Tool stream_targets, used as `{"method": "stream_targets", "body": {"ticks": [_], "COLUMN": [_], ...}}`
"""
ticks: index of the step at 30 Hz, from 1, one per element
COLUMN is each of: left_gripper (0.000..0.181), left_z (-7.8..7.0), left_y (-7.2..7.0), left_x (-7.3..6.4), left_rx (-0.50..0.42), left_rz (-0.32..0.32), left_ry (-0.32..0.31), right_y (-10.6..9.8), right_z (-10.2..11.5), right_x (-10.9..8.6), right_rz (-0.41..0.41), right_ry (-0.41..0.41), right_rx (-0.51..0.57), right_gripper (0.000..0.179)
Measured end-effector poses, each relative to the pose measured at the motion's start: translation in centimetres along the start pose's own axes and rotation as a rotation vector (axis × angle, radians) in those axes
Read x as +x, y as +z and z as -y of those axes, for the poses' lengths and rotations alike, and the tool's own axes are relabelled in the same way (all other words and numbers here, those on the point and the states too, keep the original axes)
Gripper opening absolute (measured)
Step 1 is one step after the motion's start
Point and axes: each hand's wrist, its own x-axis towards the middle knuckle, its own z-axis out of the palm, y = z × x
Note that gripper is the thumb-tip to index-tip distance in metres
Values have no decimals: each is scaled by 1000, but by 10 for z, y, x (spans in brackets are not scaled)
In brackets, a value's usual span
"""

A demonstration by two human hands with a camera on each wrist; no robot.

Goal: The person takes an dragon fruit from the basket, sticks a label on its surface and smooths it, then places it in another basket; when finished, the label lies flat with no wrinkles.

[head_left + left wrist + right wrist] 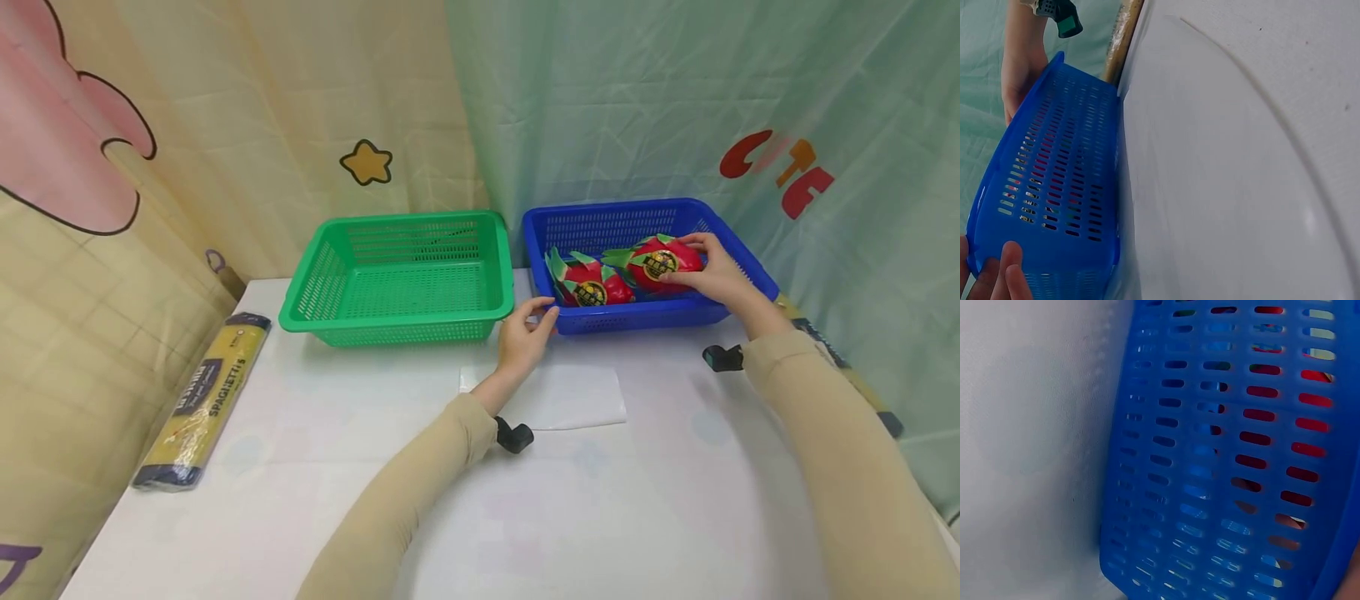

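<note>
My right hand point(716, 271) reaches over the front of the blue basket point(637, 319) and grips a red dragon fruit point(678, 257) with green leaf tips and a round black-and-gold label. A second dragon fruit point(618, 287) lies to its left inside the same basket. At the basket's front left corner, my left hand point(522, 337) holds the rim, with its fingers point(1011, 259) bent at the corner in the left wrist view. Through the slots of the blue basket's wall point(1222, 487), red fruit skin shows in the right wrist view; that hand is mostly out of frame there.
Left of the blue basket stands a green basket point(397, 327) with nothing in it. A flat white sheet point(570, 396) lies on the table point(585, 517) under my left wrist. A spaghetti pack point(206, 400) lies by the left edge, and another yellow pack point(855, 379) lies along the right.
</note>
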Motion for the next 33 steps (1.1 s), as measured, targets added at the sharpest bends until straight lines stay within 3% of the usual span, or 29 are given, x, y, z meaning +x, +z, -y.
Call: {"method": "stream_targets", "body": {"ticks": [9,17,22,24,28,33], "left_gripper": [31,32,29,29,35,38], "left_z": [1,1,0,-3,-12,-27], "left_y": [-2,-2,-2,-3,-11,-41], "left_x": [0,1,4,3,0,-6], "left_rx": [-56,-7,45,75,113,223], "left_rz": [24,29,46,83,217,390], "left_ry": [-17,-27,-54,-88,-157,-126], "right_y": [3,10,9,8,7,7], "right_z": [0,-5,-3,-1,2,7], "right_x": [6,9,10,8,3,-10], "right_rz": [84,95,131,150,154,56], "right_ry": [4,-20,28,68,118,61], "right_rx": [-95,-197,-260,-275,-305,-363], "right_gripper": [82,80,86,93,101,92]}}
